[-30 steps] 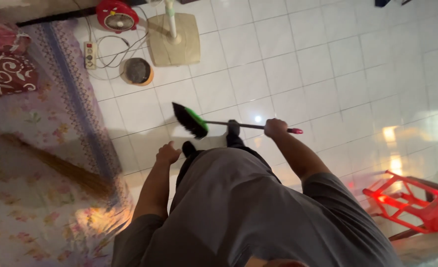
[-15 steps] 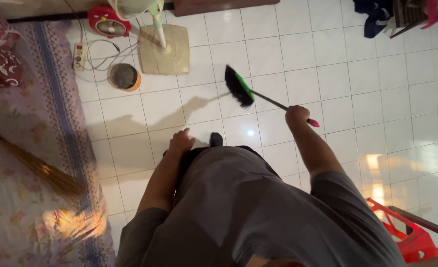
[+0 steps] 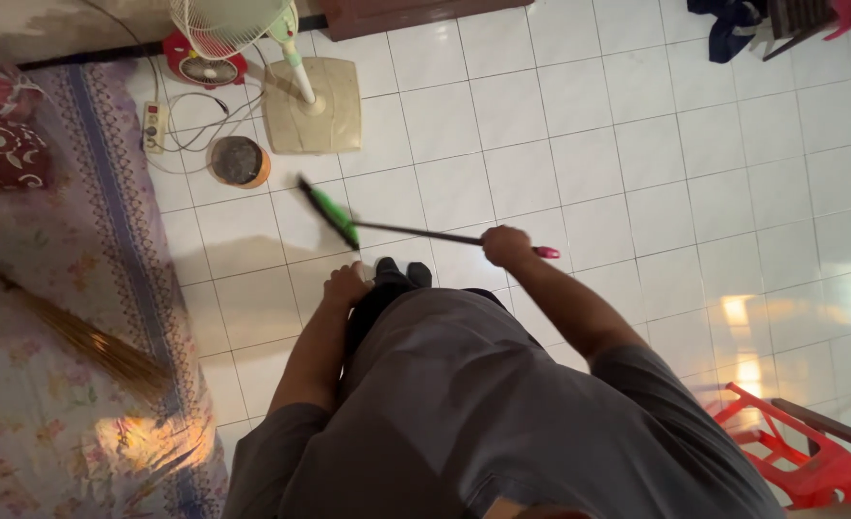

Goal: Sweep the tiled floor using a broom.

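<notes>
In the head view, the person's right hand [image 3: 505, 246] is clenched around the thin dark handle of a broom [image 3: 416, 233], gripping it near its pink end cap. The handle runs leftward, nearly level, to the green-backed black brush head, which sits at the white tiled floor [image 3: 560, 125] just ahead of the person's dark-clad feet. The left hand [image 3: 345, 285] rests loosely curled against the thigh and grips nothing. To the left lies a floral mattress [image 3: 50, 288] with a straw hand broom [image 3: 79, 336] on it. Beyond the brush head stand a pedestal fan [image 3: 312, 91], a small round orange-rimmed appliance [image 3: 239, 160] and a power strip [image 3: 152, 128] with loose cables. A red plastic chair [image 3: 810, 452] lies tipped at lower right. Judging by the floor, no dirt pile or dustpan shows, so the sweeping looks mid-course; most of the tiles right of the person appear unswept or cannot be judged.
</notes>
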